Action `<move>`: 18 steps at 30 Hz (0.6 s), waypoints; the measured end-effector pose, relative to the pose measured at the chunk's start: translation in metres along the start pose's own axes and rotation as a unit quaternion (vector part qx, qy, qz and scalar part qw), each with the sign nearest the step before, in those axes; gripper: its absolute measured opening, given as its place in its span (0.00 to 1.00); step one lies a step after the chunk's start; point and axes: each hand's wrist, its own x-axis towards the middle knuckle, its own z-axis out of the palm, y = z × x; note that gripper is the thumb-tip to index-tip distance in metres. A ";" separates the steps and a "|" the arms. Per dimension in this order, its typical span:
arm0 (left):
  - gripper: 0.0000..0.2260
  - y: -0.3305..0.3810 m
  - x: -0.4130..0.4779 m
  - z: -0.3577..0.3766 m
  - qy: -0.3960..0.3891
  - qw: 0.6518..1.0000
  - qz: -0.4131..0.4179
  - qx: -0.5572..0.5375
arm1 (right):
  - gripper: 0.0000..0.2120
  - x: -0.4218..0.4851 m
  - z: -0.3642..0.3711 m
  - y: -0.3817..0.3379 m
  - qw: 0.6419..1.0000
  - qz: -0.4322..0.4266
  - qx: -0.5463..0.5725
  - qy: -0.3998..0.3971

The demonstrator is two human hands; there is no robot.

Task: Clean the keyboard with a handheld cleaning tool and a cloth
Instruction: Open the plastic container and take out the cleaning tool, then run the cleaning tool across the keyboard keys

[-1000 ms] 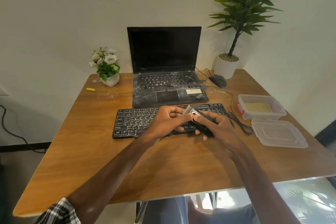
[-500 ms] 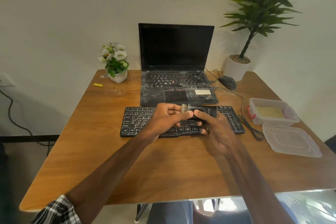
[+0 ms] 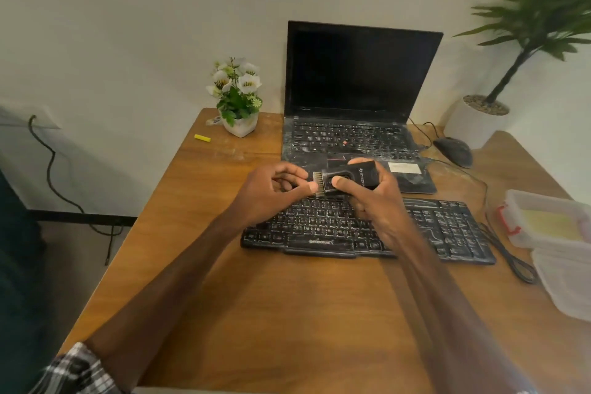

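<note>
A dusty black keyboard [image 3: 447, 227] lies across the wooden table [image 3: 287, 313]. Above its upper left part my right hand [image 3: 374, 201] grips a black handheld cleaning tool [image 3: 358, 177], thumb on top, with the pale bristle head [image 3: 317, 181] pointing left. My left hand [image 3: 268, 192] has curled fingers, and its thumb and forefinger pinch at the bristles. A yellow cloth [image 3: 550, 224] lies inside a clear plastic box [image 3: 524, 201] at the right edge.
A dusty open laptop [image 3: 351, 134] stands behind the keyboard. A black mouse [image 3: 454, 152] and cables lie to its right. The box's lid [image 3: 569, 285], a small flower pot [image 3: 238, 105], a yellow marker [image 3: 202, 137] and a potted plant [image 3: 483, 118] ring the table.
The camera view has swung left, so everything sits further right in frame. Both hands have risen slightly off the keyboard with the tool, and the bristle head now points left at my left fingertips.
</note>
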 end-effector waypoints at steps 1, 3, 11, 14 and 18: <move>0.14 -0.009 0.003 -0.011 0.011 1.000 0.004 0.015 | 0.22 0.008 0.006 -0.002 1.000 -0.013 -0.016 -0.004; 0.16 -0.026 0.009 -0.028 0.025 0.998 0.015 0.047 | 0.22 0.027 0.018 -0.006 0.997 -0.042 -0.058 -0.019; 0.25 -0.061 0.011 -0.039 -0.035 0.999 0.006 0.038 | 0.21 0.073 0.063 0.005 0.958 -0.171 -0.197 -0.121; 0.22 -0.064 0.008 -0.037 -0.034 0.999 0.026 0.025 | 0.21 0.072 0.066 0.016 0.947 -0.194 -0.222 -0.129; 0.19 -0.064 0.005 -0.039 -0.026 0.999 0.036 -0.026 | 0.21 0.071 0.066 0.024 0.939 -0.216 -0.238 -0.126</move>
